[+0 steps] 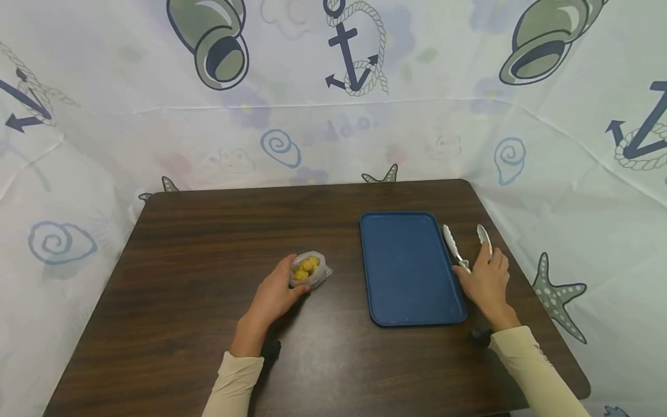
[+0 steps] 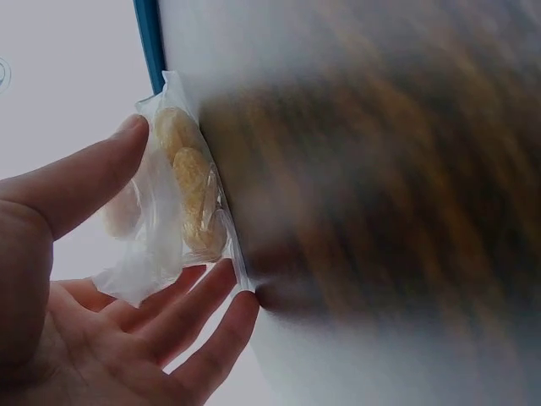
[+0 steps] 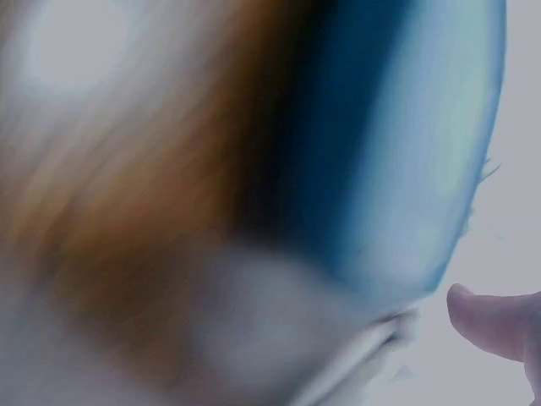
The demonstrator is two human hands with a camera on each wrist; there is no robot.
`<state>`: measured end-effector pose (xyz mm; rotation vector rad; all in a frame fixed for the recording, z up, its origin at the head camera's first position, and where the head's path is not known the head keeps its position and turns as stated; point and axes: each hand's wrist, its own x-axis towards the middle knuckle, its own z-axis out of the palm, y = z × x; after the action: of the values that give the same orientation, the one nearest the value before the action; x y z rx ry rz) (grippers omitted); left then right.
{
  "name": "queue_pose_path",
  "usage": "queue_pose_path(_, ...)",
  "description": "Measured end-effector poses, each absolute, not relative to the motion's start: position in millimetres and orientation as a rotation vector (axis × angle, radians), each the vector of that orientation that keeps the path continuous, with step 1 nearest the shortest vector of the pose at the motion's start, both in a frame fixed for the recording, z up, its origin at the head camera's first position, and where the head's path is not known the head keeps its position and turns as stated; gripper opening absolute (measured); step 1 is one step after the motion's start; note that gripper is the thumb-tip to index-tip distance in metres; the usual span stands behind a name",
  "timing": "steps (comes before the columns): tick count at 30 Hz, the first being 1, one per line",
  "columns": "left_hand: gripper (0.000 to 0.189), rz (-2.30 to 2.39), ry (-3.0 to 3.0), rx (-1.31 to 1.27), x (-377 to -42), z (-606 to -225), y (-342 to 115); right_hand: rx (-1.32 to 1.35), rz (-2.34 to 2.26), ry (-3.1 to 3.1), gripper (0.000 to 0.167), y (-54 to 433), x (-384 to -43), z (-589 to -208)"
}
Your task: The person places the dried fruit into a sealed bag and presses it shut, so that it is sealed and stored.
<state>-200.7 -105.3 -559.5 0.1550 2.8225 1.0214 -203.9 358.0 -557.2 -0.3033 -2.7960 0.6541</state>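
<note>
My left hand (image 1: 274,294) is around a small clear plastic bag (image 1: 327,275) with its mouth facing up, thumb on the near side and fingers on the far side. Several lumpy yellow pieces (image 1: 304,267) fill the bag. In the left wrist view the thumb presses the bag's film (image 2: 156,224) and the fingertips reach under its edge at the table. To the right, my right hand (image 1: 487,282) is spread over metal tongs (image 1: 452,243), whose two arms stand wide apart; the hand hides their near part. A straight thumb (image 3: 490,323) shows in the right wrist view.
A blue rectangular tray (image 1: 411,269) lies between the hands, close to the tongs' left arm. The dark wood-grain table (image 1: 208,243) has its right edge just beyond the right hand. A patterned white cloth (image 1: 312,116) hangs behind and at both sides.
</note>
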Motion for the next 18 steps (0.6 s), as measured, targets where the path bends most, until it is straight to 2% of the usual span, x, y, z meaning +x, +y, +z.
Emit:
queue_pose_path(9, 0.094, 1.061, 2.800, 0.186, -200, -550, -117, 0.006, 0.699, -2.614, 0.087, 284, -202, -521)
queue_pose_path(14, 0.087, 1.142, 2.778, 0.136, -193, -549, -120, 0.127, 0.790, -2.616, 0.083, 242, -203, -517)
queue_pose_path(18, 0.077, 1.246, 2.790, 0.156, -189, -550, -121, 0.197, 0.892, -2.691, 0.074, 214, -204, -512)
